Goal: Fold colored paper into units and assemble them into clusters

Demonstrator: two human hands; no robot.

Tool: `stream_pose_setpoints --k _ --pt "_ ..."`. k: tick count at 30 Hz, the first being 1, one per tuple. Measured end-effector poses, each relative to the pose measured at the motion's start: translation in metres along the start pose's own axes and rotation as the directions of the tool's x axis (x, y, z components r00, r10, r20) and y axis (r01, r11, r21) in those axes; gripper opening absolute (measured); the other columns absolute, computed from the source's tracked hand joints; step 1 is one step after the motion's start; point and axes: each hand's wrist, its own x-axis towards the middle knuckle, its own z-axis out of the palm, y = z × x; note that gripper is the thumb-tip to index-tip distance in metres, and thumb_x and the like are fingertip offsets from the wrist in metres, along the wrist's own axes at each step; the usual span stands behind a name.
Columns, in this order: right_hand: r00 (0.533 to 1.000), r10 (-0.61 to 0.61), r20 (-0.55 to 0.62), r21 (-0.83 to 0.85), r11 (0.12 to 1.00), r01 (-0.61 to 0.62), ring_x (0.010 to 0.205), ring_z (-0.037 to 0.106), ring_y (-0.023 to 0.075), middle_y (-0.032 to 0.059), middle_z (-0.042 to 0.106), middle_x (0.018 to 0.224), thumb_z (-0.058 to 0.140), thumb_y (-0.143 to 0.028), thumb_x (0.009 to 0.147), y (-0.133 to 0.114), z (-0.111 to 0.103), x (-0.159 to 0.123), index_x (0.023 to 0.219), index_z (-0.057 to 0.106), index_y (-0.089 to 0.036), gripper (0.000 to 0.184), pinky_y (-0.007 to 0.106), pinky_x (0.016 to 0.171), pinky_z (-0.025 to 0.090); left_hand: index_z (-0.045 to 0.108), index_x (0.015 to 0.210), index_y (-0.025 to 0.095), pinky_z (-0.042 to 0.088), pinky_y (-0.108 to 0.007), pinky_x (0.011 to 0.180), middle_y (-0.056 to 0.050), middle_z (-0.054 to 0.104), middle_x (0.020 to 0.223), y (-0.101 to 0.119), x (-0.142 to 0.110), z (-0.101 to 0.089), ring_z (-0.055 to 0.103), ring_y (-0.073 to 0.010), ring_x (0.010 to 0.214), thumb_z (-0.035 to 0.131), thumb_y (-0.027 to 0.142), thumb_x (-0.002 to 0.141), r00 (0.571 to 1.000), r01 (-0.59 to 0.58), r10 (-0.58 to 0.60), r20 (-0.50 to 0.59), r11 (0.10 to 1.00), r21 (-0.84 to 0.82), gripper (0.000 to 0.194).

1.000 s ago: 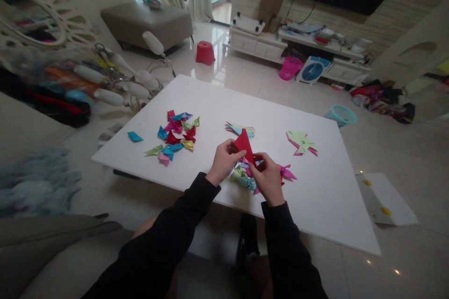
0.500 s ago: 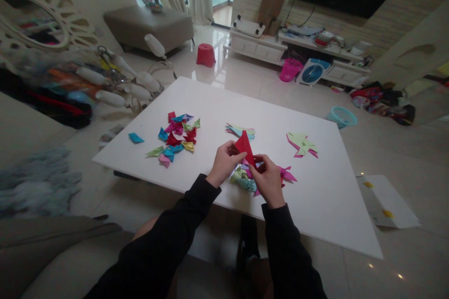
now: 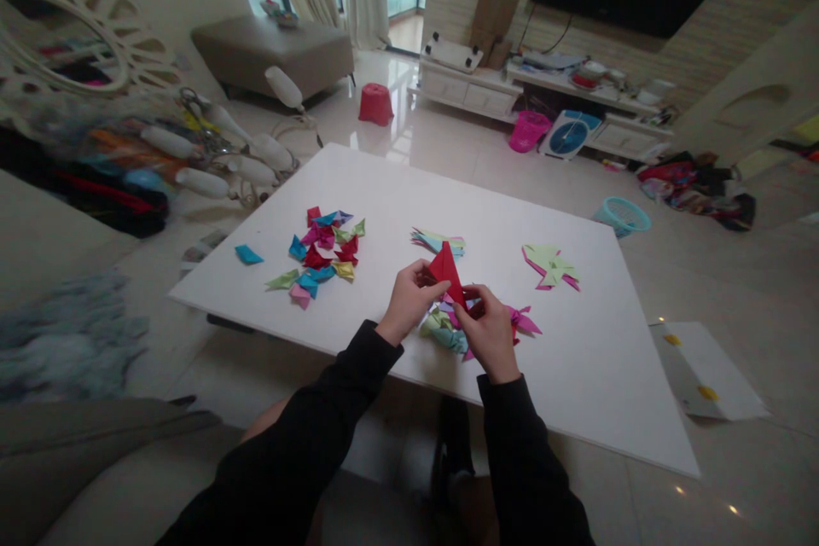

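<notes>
Both hands hold a folded red paper [image 3: 447,270], a pointed triangular shape raised above the table. My left hand [image 3: 409,299] pinches its left side, while my right hand [image 3: 490,326] grips its lower right corner. Beneath and behind the hands lies a heap of folded paper pieces [image 3: 446,333] in green, blue and magenta, partly hidden by my right hand. Just beyond the red paper is a small fanned stack of coloured paper [image 3: 435,237].
The white table [image 3: 595,367] also bears a pile of folded papers [image 3: 320,256], one blue folded piece [image 3: 248,254] and a green and pink stack [image 3: 550,266]. A teal basket [image 3: 622,216] and a white sheet [image 3: 707,371] are beyond the table's right edge.
Nearly everything stays as it was. The view has tilted very slightly, and both hands keep the red paper in the same grip.
</notes>
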Motion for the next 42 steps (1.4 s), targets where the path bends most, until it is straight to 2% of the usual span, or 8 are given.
stream_pose_setpoints --k 13,21,24,28,35,42 --pt "1.0 -0.008 0.003 0.008 1.0 0.008 0.063 0.061 0.0167 0.005 0.073 0.091 0.064 -0.034 0.086 0.0 0.001 0.0 0.105 0.067 -0.019 0.024 0.031 0.063 0.048 0.066 0.092 0.015 0.052 -0.025 0.067 -0.003 0.07 0.089 0.002 -0.002 0.002 0.066 -0.0132 0.073 0.08 0.018 0.064 0.998 0.042 -0.043 0.054 0.999 0.02 0.031" --pt "0.999 -0.024 0.042 0.02 1.0 0.024 0.061 0.062 0.0165 0.004 0.074 0.085 0.061 -0.033 0.088 -0.003 0.001 0.0 0.109 0.07 -0.019 0.027 0.03 0.062 0.047 0.067 0.09 0.013 0.054 -0.027 0.074 -0.006 0.07 0.094 0.004 -0.004 0.003 0.067 -0.0155 0.082 0.078 0.017 0.068 0.985 0.056 -0.072 0.159 0.993 0.105 0.026" --pt "0.999 -0.028 0.042 0.012 1.0 0.027 0.061 0.063 0.0167 0.0048 0.075 0.086 0.061 -0.034 0.089 -0.001 0.002 0.0 0.11 0.071 -0.018 0.028 0.03 0.063 0.047 0.068 0.093 0.012 0.054 -0.029 0.078 -0.007 0.071 0.097 0.001 -0.003 0.002 0.067 -0.0156 0.083 0.078 0.015 0.067 0.987 0.051 -0.069 0.147 0.991 0.126 0.028" --pt "0.997 -0.058 0.046 -0.043 0.997 0.06 0.066 0.065 0.0185 0.0056 0.074 0.081 0.057 -0.033 0.092 0.001 0.001 0.0 0.101 0.073 -0.017 0.024 0.03 0.064 0.046 0.071 0.095 0.011 0.053 -0.029 0.08 -0.008 0.072 0.095 -0.003 -0.002 0.001 0.066 -0.0152 0.083 0.078 0.016 0.069 0.984 0.062 -0.086 0.157 0.986 0.152 0.027" --pt "0.993 -0.112 0.029 -0.04 0.993 0.113 0.071 0.063 0.0184 0.0058 0.072 0.084 0.052 -0.031 0.096 0.002 0.002 0.0 0.099 0.073 -0.017 0.025 0.03 0.067 0.044 0.074 0.093 0.01 0.054 -0.03 0.078 -0.01 0.075 0.094 -0.005 -0.001 0.0 0.067 -0.0172 0.083 0.075 0.015 0.073 0.984 0.058 -0.091 0.155 0.977 0.207 0.021" --pt "0.991 -0.131 0.024 -0.054 0.99 0.132 0.071 0.061 0.0182 0.0063 0.07 0.084 0.052 -0.032 0.097 0.001 0.002 0.001 0.094 0.072 -0.017 0.026 0.03 0.067 0.044 0.074 0.089 0.011 0.052 -0.026 0.074 -0.008 0.075 0.091 -0.003 -0.002 0.002 0.066 -0.0143 0.078 0.073 0.011 0.073 0.987 0.069 -0.096 0.128 0.977 0.203 0.017"
